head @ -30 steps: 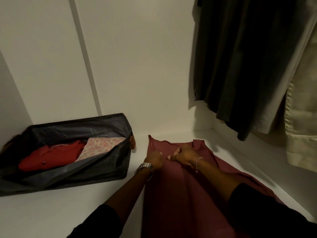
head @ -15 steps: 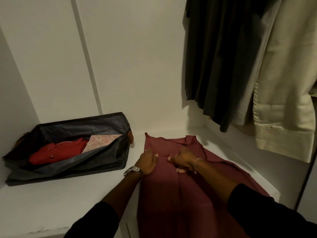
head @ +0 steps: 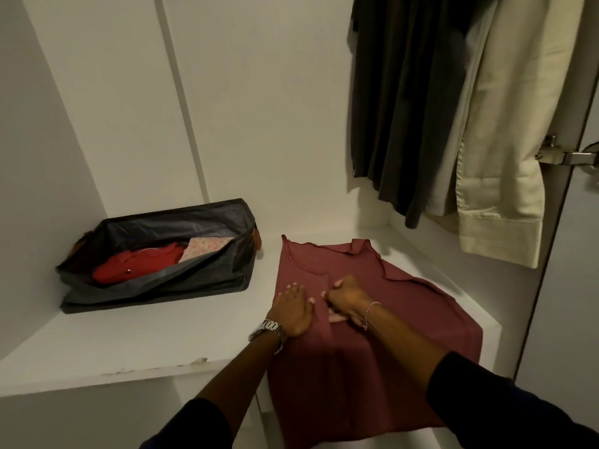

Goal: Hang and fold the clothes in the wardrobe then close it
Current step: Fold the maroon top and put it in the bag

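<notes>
Currently: maroon shirt (head: 366,351) lies flat at the shelf (head: 129,348) front right corner, hem overhanging | left hand (head: 291,311) presses it, fingers straight | right hand (head: 348,301) pinches a central fold, fingers curled | risk: overhanging weight may drag it off once released.

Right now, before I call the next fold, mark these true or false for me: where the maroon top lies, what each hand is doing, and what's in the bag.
1. The maroon top lies spread on the white shelf. True.
2. The left hand grips a hanger. False: it presses flat on the top.
3. The right hand is curled, pinching the fabric. True.
4. The dark storage bag is zipped shut. False: it is open, with a red garment inside.
</notes>
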